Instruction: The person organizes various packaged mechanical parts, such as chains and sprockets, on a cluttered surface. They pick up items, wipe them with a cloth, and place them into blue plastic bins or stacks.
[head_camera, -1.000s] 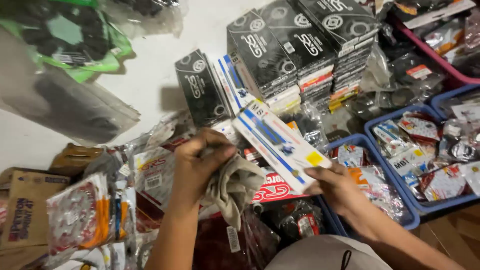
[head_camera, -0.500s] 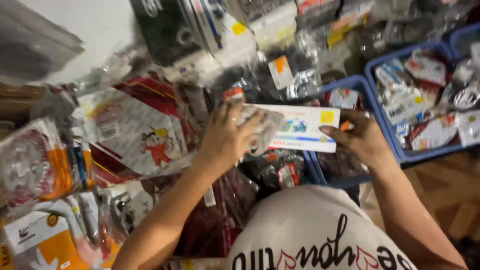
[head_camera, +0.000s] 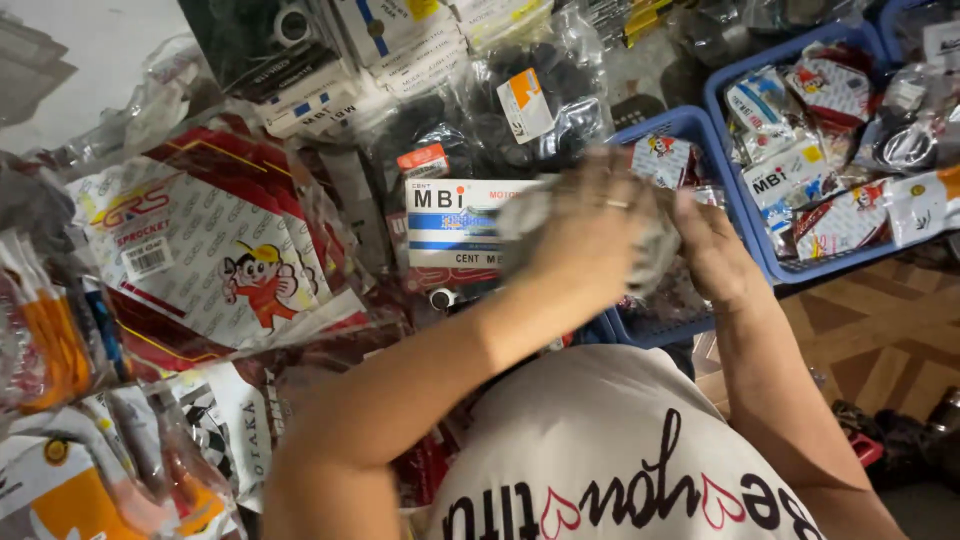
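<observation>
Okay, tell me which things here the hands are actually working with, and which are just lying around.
In hand:
- left hand, wearing a ring, pressing a grey cloth
- right hand, holding from the other side
- long white box with blue print, gripped between them

Lying about:
- blue baskets of packaged parts
- large bagged pack with a cartoon figure
- dark boxes at the top
</observation>
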